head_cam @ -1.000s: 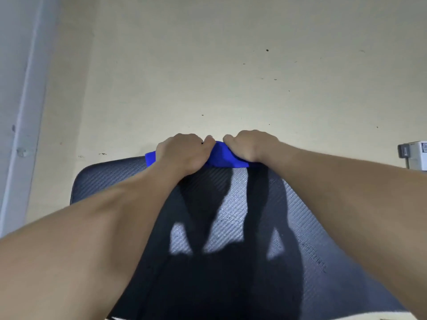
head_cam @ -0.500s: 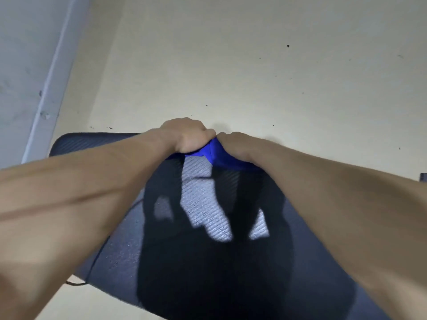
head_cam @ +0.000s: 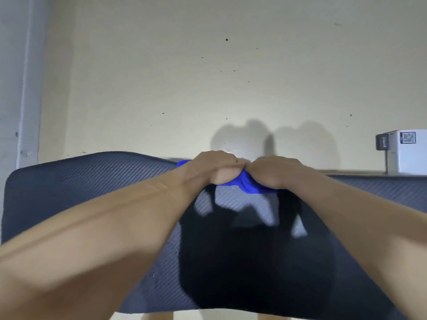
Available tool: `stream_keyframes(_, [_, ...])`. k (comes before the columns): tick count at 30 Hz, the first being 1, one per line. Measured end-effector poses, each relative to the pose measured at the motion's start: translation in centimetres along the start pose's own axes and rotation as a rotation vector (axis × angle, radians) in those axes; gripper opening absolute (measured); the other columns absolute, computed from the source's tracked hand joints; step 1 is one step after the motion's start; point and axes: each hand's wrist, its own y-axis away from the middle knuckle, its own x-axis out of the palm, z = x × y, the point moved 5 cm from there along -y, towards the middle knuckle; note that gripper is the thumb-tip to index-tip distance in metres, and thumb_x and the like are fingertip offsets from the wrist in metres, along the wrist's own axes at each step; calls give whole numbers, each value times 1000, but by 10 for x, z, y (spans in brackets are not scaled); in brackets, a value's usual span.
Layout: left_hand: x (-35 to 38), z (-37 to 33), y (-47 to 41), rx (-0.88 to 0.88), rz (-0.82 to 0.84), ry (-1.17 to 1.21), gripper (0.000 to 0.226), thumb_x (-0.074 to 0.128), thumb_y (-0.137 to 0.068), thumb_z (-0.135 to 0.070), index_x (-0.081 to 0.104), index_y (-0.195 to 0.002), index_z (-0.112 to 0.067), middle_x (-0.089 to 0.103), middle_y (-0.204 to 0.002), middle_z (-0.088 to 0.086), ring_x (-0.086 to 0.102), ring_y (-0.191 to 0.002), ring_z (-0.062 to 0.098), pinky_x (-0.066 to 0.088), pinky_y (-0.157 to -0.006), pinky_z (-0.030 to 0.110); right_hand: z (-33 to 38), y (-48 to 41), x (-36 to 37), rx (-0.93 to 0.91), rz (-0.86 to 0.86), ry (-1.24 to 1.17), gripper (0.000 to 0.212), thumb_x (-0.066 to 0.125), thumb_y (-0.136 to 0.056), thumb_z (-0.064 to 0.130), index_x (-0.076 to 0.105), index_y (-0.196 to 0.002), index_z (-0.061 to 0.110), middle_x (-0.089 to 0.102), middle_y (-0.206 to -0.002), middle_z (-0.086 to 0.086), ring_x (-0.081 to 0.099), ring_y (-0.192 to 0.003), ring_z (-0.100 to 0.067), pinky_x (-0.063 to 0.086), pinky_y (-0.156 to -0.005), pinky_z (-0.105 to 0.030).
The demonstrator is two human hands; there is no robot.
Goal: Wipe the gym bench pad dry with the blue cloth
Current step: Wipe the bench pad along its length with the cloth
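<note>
Gripping the blue cloth (head_cam: 248, 187) with both hands at the far edge of the pad, centre of frame. Left hand (head_cam: 215, 168) and right hand (head_cam: 278, 173) side by side, knuckles touching, fingers curled down over the bunched cloth; fingertips hidden. Cloth lies on the dark woven gym bench pad (head_cam: 92, 181), a blue corner showing left of the left hand. Hand shadows fall on the pad and the pale floor (head_cam: 184, 77). White box (head_cam: 407, 153) at right edge of frame, beyond the pad.
</note>
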Motion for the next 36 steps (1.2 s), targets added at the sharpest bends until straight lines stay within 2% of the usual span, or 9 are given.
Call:
stream_keyframes(5, [17, -91, -18, 152, -37, 50, 45, 12, -98, -40, 54, -97, -24, 62, -113, 3, 48, -92, 21, 34, -79, 34, -102, 32, -20, 127, -107, 135, 66, 8, -87, 65, 63, -106, 34, 63, -119, 2, 55, -103, -23, 39, -88, -40])
stream_keyframes(8, [17, -134, -18, 275, -106, 39, 37, 14, -100, -35, 51, -99, -28, 60, -98, 1, 47, -85, 22, 31, -73, 34, -152, 57, -32, 243, -137, 161, 61, 9, -89, 67, 60, -99, 35, 63, -114, 1, 54, -101, -25, 40, -90, -41])
stream_keyframes(12, [16, -127, -14, 273, -172, -15, 44, 12, -99, -40, 52, -113, -30, 50, -82, -3, 46, -77, 23, 33, -67, 34, -153, 59, -32, 273, -149, 170, 54, 8, -92, 62, 47, -120, 35, 61, -125, -2, 54, -107, -27, 38, -91, -43])
stream_keyframes(15, [13, -98, -3, 297, -249, -47, 38, 15, -100, -40, 49, -89, -27, 46, -68, -3, 48, -73, 24, 40, -69, 36, -122, 53, -24, 267, -168, 174, 60, 6, -94, 60, 53, -120, 34, 61, -125, -2, 53, -110, -26, 35, -83, -38])
stream_keyframes(18, [8, -53, 9, 300, -313, -57, 39, 14, -99, -46, 39, -73, -30, 45, -61, -4, 49, -68, 23, 34, -64, 33, -80, 40, -13, 240, -174, 182, 63, 6, -95, 57, 60, -117, 32, 63, -122, -2, 54, -109, -25, 34, -79, -37])
stream_keyframes(23, [-2, 37, 23, 273, -304, -173, 56, 14, -95, -47, 55, -72, -17, 54, -60, -2, 50, -58, 18, 28, -52, 29, 8, 6, 12, 157, -156, 174, 58, 5, -95, 53, 59, -101, 30, 63, -113, -1, 50, -95, -24, 35, -78, -38])
stream_keyframes(27, [-17, 111, 33, 180, -341, -177, 55, 18, -96, -49, 49, -63, -18, 54, -62, -2, 47, -57, 15, 32, -55, 30, 75, -18, 27, 130, -157, 120, 61, 3, -97, 52, 54, -83, 21, 61, -97, -6, 53, -93, -26, 39, -83, -39])
stream_keyframes(31, [-27, 166, 38, 155, -391, -171, 57, 16, -95, -52, 53, -67, -19, 54, -63, -3, 46, -58, 14, 25, -52, 30, 123, -37, 32, 91, -188, 53, 63, 4, -97, 53, 57, -88, 22, 59, -96, -6, 54, -96, -27, 42, -94, -43])
stream_keyframes(36, [-35, 254, 51, 109, -513, -40, 53, 18, -94, -53, 45, -62, -21, 52, -62, -5, 45, -59, 13, 28, -57, 32, 205, -68, 36, 15, -257, 73, 62, 4, -97, 52, 51, -72, 22, 59, -87, -5, 55, -91, -28, 43, -90, -42])
